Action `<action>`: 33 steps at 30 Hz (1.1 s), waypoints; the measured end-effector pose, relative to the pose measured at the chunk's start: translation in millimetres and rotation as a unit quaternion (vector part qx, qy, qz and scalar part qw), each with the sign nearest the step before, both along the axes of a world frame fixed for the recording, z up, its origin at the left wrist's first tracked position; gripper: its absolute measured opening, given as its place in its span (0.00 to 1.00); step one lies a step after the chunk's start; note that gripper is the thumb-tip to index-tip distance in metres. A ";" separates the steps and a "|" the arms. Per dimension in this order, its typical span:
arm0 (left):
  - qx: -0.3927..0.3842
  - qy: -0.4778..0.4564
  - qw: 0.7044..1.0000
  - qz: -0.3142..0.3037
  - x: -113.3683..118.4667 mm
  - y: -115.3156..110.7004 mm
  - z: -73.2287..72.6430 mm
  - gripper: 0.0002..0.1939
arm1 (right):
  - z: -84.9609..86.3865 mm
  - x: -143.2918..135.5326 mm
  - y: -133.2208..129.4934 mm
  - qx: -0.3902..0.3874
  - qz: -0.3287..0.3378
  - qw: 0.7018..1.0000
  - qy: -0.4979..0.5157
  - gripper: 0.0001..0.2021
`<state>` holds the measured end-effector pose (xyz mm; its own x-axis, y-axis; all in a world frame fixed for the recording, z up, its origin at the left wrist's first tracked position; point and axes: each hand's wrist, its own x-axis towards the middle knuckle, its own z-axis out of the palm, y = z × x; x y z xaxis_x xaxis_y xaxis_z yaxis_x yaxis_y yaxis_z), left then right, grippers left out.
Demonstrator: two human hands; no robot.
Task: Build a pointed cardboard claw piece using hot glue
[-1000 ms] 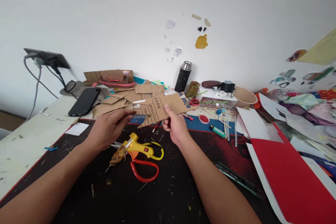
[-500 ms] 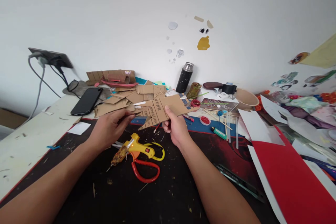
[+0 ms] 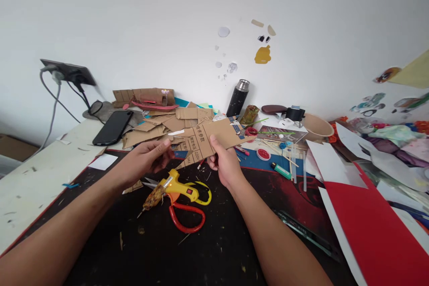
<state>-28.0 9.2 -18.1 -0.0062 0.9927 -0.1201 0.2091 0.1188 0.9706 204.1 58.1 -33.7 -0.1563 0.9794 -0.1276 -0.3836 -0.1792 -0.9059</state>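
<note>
My right hand (image 3: 225, 161) grips a piece of brown cardboard (image 3: 221, 133) printed with black characters, thumb on top and fingers underneath. The cardboard's left end is cut ragged, with a pointed strip at the lower corner. Beside that end is my left hand (image 3: 149, 159), thumb and fingers apart, with nothing visible in it. Below the left hand, a small cardboard scrap (image 3: 133, 187) lies on the black mat. A yellow hot glue gun (image 3: 177, 186) rests across scissors (image 3: 187, 218) with red and yellow handles, closer to me than the cardboard.
Behind the hands are piled cardboard scraps (image 3: 161, 124), a black phone (image 3: 113, 128) and a black thermos (image 3: 237, 98) against the wall. To the right lie a green lighter (image 3: 280, 170), a cutter knife (image 3: 306, 234) and red card (image 3: 372, 223).
My left hand has let go at the cardboard's ragged end, and its fingers have spread. A small scrap now shows on the mat beneath it. My right hand keeps its hold.
</note>
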 end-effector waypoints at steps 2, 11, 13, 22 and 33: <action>0.001 0.022 1.000 -0.016 1.0 0.1 1.2 0.39 | 0.2 -0.4 -0.4 -0.001 0.003 1.000 -0.003 0.32; 0.003 0.033 0.999 -0.035 2.2 1.0 -1.3 0.31 | -2.8 -1.5 -1.4 -0.003 0.017 1.000 -0.012 0.32; 0.002 0.023 0.999 -0.025 2.9 0.8 -1.7 0.32 | -3.1 -1.7 -1.6 -0.004 0.018 1.000 -0.013 0.33; 0.009 -0.002 1.000 -0.029 3.0 0.2 -0.4 0.32 | -1.7 -2.5 -2.3 -0.010 0.016 1.000 -0.014 0.33; 0.009 -0.011 1.000 0.017 -0.9 5.4 -10.6 0.41 | -1.0 -3.4 -2.3 -0.007 -0.002 1.000 -0.003 0.33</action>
<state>-28.9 14.6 -28.7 -0.0380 0.9940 -0.1021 0.1829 0.1074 0.9772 200.6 55.8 -34.7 -0.1514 0.9783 -0.1416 -0.3789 -0.1898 -0.9058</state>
